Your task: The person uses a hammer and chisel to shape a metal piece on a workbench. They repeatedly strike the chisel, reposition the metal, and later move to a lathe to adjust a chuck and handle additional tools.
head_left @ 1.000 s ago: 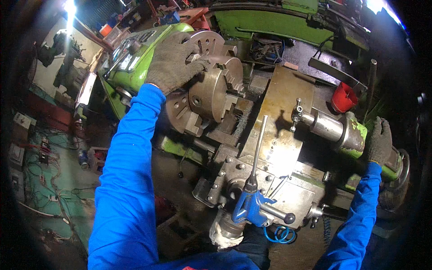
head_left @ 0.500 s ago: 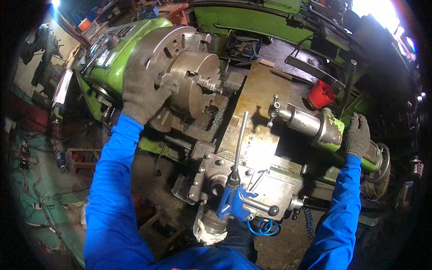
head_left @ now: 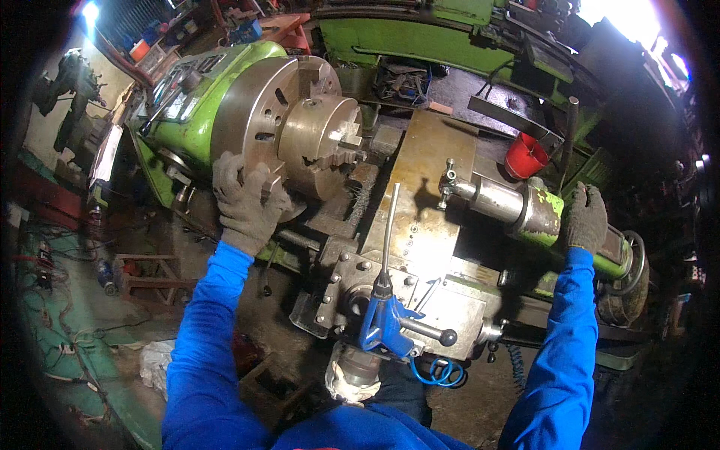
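Now the left hand (head_left: 244,201) has slid lower down the chuck (head_left: 281,127).

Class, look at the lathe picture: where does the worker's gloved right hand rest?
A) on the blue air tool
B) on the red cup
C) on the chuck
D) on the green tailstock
D: the right hand lies on the green tailstock, while the left hand grips the rim of the chuck.

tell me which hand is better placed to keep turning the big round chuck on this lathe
The left hand, probably. It already grips the lower rim of the chuck, gloved fingers on the metal. The right hand rests far off on the green tailstock, across the machine bed, and would have to cross over.
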The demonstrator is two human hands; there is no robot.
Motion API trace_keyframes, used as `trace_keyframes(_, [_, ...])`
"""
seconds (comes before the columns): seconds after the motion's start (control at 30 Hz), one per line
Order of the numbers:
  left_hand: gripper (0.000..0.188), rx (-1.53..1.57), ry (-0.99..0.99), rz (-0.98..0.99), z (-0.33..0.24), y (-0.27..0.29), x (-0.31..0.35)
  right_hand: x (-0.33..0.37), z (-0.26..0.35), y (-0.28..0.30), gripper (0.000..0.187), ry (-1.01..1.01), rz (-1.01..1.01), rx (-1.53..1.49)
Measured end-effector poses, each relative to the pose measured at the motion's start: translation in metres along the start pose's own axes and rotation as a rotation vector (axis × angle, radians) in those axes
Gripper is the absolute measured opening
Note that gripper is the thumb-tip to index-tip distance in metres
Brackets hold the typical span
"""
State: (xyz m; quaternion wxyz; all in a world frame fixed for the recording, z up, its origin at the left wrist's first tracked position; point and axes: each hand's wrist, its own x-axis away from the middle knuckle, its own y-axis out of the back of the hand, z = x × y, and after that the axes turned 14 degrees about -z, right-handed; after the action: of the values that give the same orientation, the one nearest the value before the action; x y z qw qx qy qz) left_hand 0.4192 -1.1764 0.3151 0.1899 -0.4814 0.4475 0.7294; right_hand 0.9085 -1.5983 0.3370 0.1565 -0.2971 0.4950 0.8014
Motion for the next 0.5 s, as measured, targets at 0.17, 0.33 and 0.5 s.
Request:
trace_keyframes(0.17, [0.049,0.027,0.025,0.114,-0.007,0.031,0.013,0.000,-0.008,-0.008,0.054,0.063,-0.020,0.009])
trace_keyframes(0.33, [0.050,0.299,0.345,0.248,-0.039,0.059,-0.004,-0.005,-0.030,-0.008,0.047,0.126,-0.155,0.070])
trace_keyframes(0.5, [0.043,0.613,0.881,0.208,-0.119,0.121,0.027,0.000,0.011,-0.008,0.047,0.088,-0.053,-0.018])
